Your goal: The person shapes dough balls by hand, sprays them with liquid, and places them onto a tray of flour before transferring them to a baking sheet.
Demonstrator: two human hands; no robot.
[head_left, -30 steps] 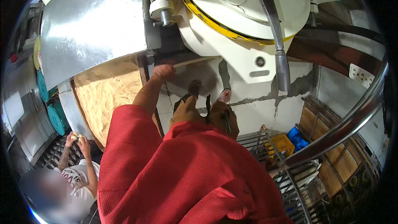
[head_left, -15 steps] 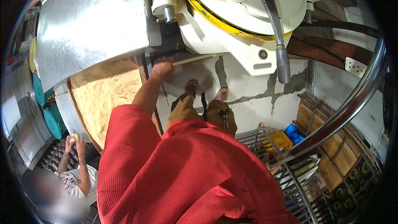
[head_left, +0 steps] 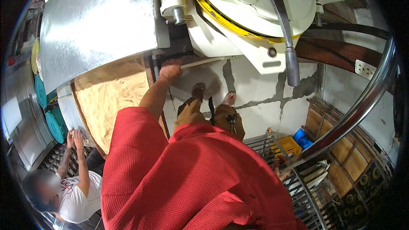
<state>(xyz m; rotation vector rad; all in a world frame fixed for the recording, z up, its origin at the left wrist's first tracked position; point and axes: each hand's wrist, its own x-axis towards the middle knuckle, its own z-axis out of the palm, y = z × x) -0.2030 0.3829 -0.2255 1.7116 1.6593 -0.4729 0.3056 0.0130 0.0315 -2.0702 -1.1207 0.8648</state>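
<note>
Left hand [head_left: 171, 71]: yours, at the end of a bare forearm below a red textured sleeve [head_left: 138, 132]; fingers curled, apparently closed round the near end of a pale, slim, straight rod [head_left: 204, 62]; fine detail blurred.

Rod: extends rightward from your left hand, over the pale floor tiles with dark grey patches [head_left: 255, 85], toward the lower edge of the machine.

Right hand [head_left: 280, 171]: yours, partly hidden, at the grey metal barred rack [head_left: 309, 200], beside the lower end of a thick, curved chrome tube [head_left: 362, 117]; you cannot tell how far its fingers are bent or whether they grip anything.

Machine: large, cream-painted, with a round cover edged in yellow [head_left: 255, 12]; a grey metal lever [head_left: 292, 66] hangs across its front.

Left of your arm: a shiny sheet-metal surface [head_left: 98, 21]; just below it, a tan, mottled, dark-edged rectangular panel [head_left: 110, 98].

Far left: teal round lids [head_left: 55, 125]; a co-worker in a white printed shirt [head_left: 81, 198], both hands raised close together.

Right side: a white wall outlet [head_left: 365, 69]; a yellow plastic crate [head_left: 289, 145] with a bright blue plastic item [head_left: 301, 139] beside it; brown wooden framed panels [head_left: 336, 130].

Below you: brown trousers [head_left: 191, 113], feet on the tiles.
</note>
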